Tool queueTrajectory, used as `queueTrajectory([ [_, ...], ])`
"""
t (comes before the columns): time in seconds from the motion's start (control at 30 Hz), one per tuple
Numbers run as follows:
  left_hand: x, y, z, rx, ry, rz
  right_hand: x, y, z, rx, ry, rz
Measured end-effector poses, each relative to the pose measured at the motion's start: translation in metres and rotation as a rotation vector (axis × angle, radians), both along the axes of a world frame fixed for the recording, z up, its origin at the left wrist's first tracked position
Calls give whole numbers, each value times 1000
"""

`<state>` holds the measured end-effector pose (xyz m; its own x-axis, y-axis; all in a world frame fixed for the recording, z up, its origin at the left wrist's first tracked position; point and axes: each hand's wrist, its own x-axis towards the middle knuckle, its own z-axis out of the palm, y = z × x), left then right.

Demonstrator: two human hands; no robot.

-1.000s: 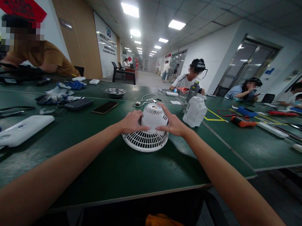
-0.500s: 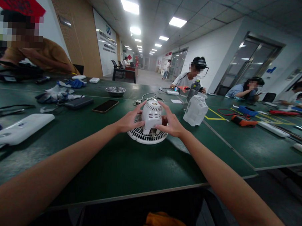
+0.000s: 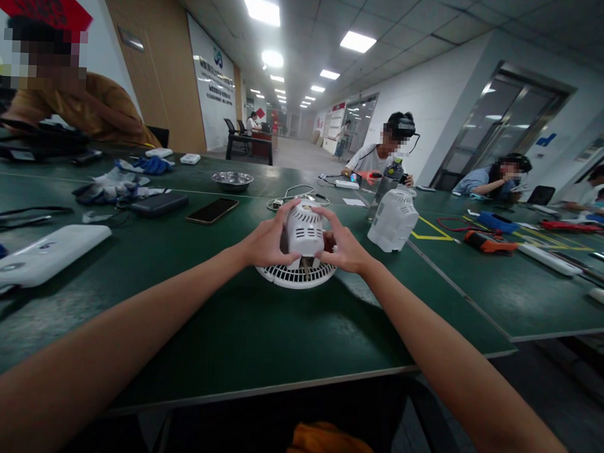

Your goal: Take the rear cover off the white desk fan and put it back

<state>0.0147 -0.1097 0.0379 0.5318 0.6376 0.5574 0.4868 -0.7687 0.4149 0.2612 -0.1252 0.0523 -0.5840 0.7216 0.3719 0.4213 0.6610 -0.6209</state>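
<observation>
Together, the left hand (image 3: pixel 268 242) and the right hand (image 3: pixel 350 248) hold a white vented housing (image 3: pixel 304 232) from its two sides, thumbs at its near edge. The housing is between the palms, over a round white grille (image 3: pixel 286 277) on the green table (image 3: pixel 277 345). Right of the grip stands a white casing (image 3: pixel 394 220); left of it lies a dark phone (image 3: pixel 212 210), with a metal bowl (image 3: pixel 232 181) beyond.

Your left grip (image 3: pixel 265 243) and right grip (image 3: pixel 348 248) clasp the white housing (image 3: pixel 305 235) above a round grille (image 3: pixel 286 276) on the tabletop (image 3: pixel 216 349). Whether housing meets grille is hard to tell.
</observation>
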Motion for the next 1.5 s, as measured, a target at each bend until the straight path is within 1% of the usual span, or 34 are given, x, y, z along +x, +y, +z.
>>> queueTrajectory([
  [0.1,1,-1,1,19,18,11,-1,-1,1,-1,-3,-7],
  [0.23,0,1,-1,33,16,-1,-1,0,1,28,-30,9],
  [0.4,-6,7,-3,4,38,-19,1,1,2,63,-81,9],
  [0.5,-8,12,-8,-3,50,-26,1,-1,3,77,-104,1],
  [0.57,-7,14,-13,17,45,-4,-1,-2,2,106,-114,-32],
  [0.67,-2,17,-22,67,32,44,-6,-1,-1,183,-105,-131],
  [0.73,0,17,-25,90,28,54,-9,2,-5,229,-82,-189],
  [0.9,-3,14,-23,71,46,40,-8,13,-14,306,-66,-224],
  [1.0,-5,11,-22,50,70,82,-1,22,-20,296,-14,-285],
  [1.07,-6,13,-24,35,59,150,3,29,-24,231,33,-335],
  [1.17,-5,21,-32,-35,-35,299,9,34,-27,121,38,-335],
  [1.23,-7,30,-39,-129,-120,385,11,33,-27,97,21,-306],
  [1.3,-13,38,-45,-246,-182,432,11,32,-26,106,18,-310],
  [1.37,-20,43,-49,-333,-224,450,10,30,-25,110,29,-354],
  [1.4,-24,45,-50,-349,-259,450,10,30,-25,104,43,-383],
  [1.5,-33,49,-48,-306,-465,407,9,34,-24,46,174,-459],
])
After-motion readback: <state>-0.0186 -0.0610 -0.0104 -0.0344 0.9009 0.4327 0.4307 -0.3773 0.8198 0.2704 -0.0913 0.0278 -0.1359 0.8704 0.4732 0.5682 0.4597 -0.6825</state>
